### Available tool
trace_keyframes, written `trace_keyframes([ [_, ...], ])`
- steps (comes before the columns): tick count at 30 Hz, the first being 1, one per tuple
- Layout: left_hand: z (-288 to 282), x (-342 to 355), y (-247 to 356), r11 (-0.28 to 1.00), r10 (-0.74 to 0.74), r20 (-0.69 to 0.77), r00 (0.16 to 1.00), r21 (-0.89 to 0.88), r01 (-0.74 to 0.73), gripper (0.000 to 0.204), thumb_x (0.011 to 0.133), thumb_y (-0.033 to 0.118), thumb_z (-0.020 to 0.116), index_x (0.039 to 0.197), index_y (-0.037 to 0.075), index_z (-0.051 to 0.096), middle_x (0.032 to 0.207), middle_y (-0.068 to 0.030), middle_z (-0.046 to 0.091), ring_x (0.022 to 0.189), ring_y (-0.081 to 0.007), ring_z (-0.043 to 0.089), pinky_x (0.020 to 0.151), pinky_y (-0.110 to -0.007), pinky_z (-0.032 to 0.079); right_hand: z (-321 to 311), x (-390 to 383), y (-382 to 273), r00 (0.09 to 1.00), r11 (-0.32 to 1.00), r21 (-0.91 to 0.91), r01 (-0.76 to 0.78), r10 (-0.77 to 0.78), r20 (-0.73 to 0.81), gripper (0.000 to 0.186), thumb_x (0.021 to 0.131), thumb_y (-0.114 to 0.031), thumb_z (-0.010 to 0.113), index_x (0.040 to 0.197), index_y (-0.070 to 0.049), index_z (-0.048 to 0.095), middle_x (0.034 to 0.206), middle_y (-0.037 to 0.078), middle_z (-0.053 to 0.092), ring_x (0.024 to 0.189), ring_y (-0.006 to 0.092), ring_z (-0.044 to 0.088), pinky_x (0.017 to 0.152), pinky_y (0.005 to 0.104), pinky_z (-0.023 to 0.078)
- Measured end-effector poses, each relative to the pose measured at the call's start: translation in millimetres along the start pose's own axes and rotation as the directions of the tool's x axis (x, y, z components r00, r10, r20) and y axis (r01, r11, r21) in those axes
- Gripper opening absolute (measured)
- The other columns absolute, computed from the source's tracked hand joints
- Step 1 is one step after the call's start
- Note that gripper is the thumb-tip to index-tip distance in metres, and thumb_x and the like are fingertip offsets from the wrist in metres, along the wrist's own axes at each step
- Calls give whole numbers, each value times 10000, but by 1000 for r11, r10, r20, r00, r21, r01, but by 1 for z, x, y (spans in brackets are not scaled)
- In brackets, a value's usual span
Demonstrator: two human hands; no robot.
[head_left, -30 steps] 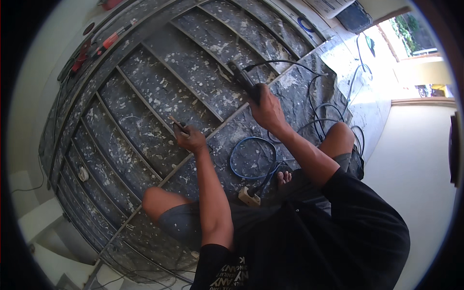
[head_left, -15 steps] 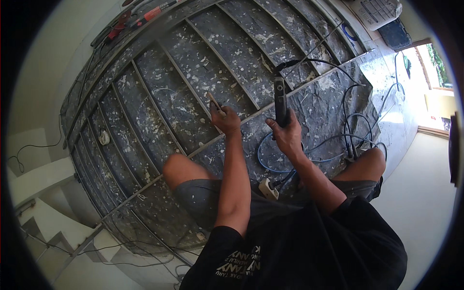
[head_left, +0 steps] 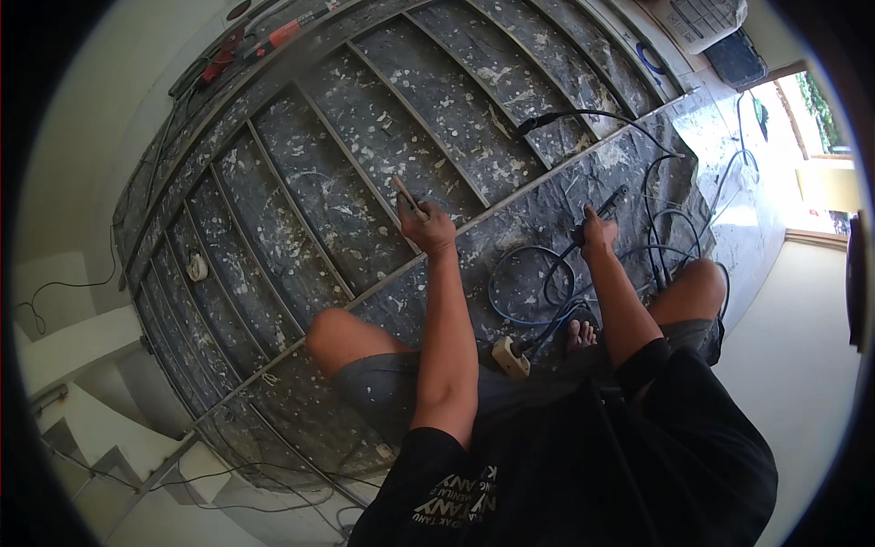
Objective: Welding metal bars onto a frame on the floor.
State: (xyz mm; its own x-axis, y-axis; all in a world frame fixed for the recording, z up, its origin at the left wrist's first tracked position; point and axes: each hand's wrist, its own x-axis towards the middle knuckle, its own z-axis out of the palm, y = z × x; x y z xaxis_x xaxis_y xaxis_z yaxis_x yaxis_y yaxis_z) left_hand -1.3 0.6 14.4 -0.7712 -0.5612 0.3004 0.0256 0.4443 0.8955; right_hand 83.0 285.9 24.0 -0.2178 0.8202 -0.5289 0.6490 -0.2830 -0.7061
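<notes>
My left hand (head_left: 427, 227) is closed round a thin brownish stick (head_left: 401, 188), whose tip points up and away over the metal frame (head_left: 392, 273). My right hand (head_left: 598, 233) grips what looks like a black welding electrode holder (head_left: 614, 200), low over the dark sheet right of the frame's near rail. A cable runs from this hand's side toward the coils near my foot. The frame lies flat, with several crossbars between long rails. On its right part rests a black cable end (head_left: 530, 125), which neither hand touches.
A paint-spattered dark sheet (head_left: 401, 314) covers the floor. Blue and black cables (head_left: 493, 292) loop beside a pale socket block (head_left: 510, 357) near my foot. A red-and-black power tool (head_left: 278, 36) lies beyond the frame, and a white container (head_left: 697, 23) stands at far right.
My right hand has moved right, and the holder has swung from upright in view to slanting right. The thin rod across the frame's right part no longer shows there. My left hand stays nearly still.
</notes>
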Motion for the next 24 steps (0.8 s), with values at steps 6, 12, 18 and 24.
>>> trace_keyframes([
  [6, -5, 1, 9, 996, -89, 86, 992, 6, 89, 403, 768, 1, 412, 1130, -153, 501, 1026, -322, 578, 924, -458, 592, 786, -448, 479, 17, 3, -2, 981, 887, -454, 80, -151, -122, 567, 757, -377, 751, 979, 120, 593, 867, 211, 629, 837, 393, 619, 785, 452, 494],
  [12, -4, 0, 7, 996, -86, 80, 993, -29, 89, 343, 808, 78, 471, 1094, -110, 498, 901, -251, 576, 800, -383, 574, 749, -424, 459, 57, -148, -29, 349, 493, 52, 869, -682, 642, 627, 808, -373, 687, 1255, 10, 472, 1215, 240, 468, 1133, 402, 473, 968, 443, 393],
  [18, -8, 4, 13, 998, -56, 110, 992, -14, 57, 398, 779, 96, 545, 1126, -88, 481, 959, -250, 561, 874, -398, 552, 787, -438, 452, 166, -259, -75, 97, 352, 198, 915, -666, 740, 649, 803, -380, 685, 1261, 28, 473, 1258, 279, 479, 1138, 422, 485, 995, 437, 382],
  [24, -10, 25, 19, 997, -66, 269, 961, 45, 56, 472, 749, 113, 619, 1158, -67, 464, 1017, -249, 546, 947, -413, 530, 826, -451, 445, 188, -266, -69, 240, 443, 89, 892, -631, 738, 330, 829, -155, 669, 1083, 31, 571, 1054, 226, 632, 900, 388, 640, 773, 389, 522],
])
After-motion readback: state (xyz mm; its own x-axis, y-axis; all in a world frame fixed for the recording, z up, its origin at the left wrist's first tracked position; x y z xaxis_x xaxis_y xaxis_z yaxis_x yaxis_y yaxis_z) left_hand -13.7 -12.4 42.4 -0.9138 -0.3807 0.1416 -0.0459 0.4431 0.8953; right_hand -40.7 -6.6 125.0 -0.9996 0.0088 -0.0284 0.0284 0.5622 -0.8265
